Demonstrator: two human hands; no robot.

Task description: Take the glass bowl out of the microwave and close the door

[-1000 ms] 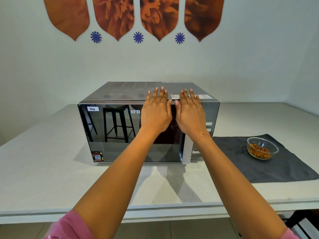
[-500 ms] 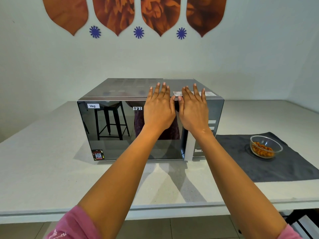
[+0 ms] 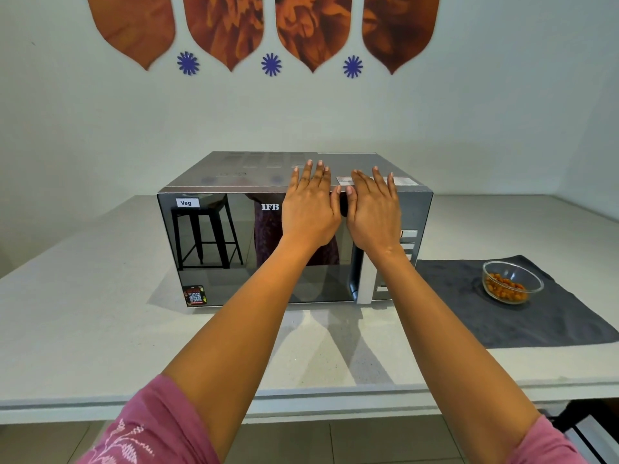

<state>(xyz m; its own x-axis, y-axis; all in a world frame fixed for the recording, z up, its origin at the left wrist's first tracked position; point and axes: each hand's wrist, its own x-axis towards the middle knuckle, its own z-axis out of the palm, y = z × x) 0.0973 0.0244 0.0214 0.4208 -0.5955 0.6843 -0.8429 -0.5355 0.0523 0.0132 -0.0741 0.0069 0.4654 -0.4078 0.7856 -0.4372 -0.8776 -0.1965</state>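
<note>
The silver microwave (image 3: pixel 234 249) stands on the white counter with its mirrored door shut flush. My left hand (image 3: pixel 310 209) and my right hand (image 3: pixel 373 212) lie flat side by side on the upper right part of the door, fingers spread and reaching over the top edge, holding nothing. The glass bowl (image 3: pixel 512 281) with orange food sits out on a dark grey mat (image 3: pixel 552 316) to the right of the microwave.
The white counter (image 3: pixel 83 313) runs from the left wall to the right corner, its front edge close to me. The microwave's control panel (image 3: pixel 410 249) is beside my right wrist. Orange wall decorations (image 3: pixel 261 25) hang above.
Both hands stay pressed on the door. The door's reflection has straightened as it came flush with the front. The view has shifted slightly.
</note>
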